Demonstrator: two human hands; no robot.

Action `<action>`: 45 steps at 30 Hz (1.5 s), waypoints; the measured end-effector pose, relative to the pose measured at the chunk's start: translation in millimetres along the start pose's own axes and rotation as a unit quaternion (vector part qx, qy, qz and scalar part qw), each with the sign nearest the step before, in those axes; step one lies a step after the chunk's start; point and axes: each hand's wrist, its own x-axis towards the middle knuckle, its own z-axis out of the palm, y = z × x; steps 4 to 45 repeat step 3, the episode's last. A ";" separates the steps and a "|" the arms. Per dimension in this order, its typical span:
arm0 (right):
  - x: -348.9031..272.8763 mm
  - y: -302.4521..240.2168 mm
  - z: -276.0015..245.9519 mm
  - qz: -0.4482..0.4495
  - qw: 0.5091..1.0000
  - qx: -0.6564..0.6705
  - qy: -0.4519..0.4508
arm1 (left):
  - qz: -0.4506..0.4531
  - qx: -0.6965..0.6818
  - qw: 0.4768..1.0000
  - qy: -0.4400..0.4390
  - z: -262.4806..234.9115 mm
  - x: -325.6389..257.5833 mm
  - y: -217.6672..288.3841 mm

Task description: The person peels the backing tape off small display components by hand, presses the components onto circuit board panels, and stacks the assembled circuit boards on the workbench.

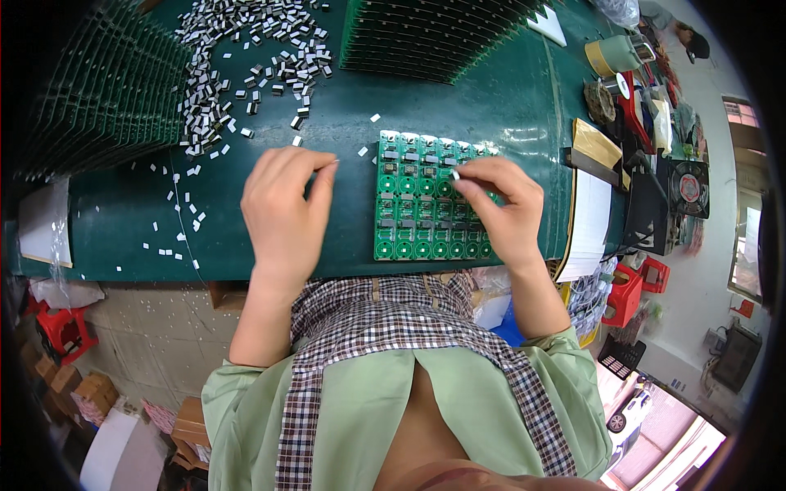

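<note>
A green panel of circuit boards [422,237], with rows of ring-shaped prints and small parts on it, lies flat on the table in front of me. Over its right side, my right hand [506,196] pinches a small white piece [456,174] between thumb and forefinger, close to the board surface. Left of the panel, my left hand [286,200] hovers with thumb and forefinger brought together; whatever lies between those fingertips is too small to make out. Beyond that hand spreads a heap of small black-and-white block-shaped components [209,102].
Stacked circuit boards [110,90] rise at the left, and another stack [426,37] stands at the back. Small white pieces [182,237] are scattered on the green table [327,258]. Papers [588,217] and a small fan [688,188] sit at the right.
</note>
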 end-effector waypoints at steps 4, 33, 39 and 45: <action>4.1 5.5 -4.8 -0.129 0.960 -0.248 -0.020 | -0.067 0.158 0.980 -0.099 -6.2 8.0 -9.3; 4.1 5.5 -4.8 -0.129 0.960 -0.248 -0.020 | -0.067 0.158 0.980 -0.099 -6.2 8.0 -9.3; 4.1 5.5 -4.8 -0.129 0.960 -0.248 -0.020 | -0.067 0.158 0.980 -0.099 -6.2 8.0 -9.3; 4.1 5.5 -4.8 -0.129 0.960 -0.248 -0.020 | -0.067 0.158 0.980 -0.099 -6.2 8.0 -9.3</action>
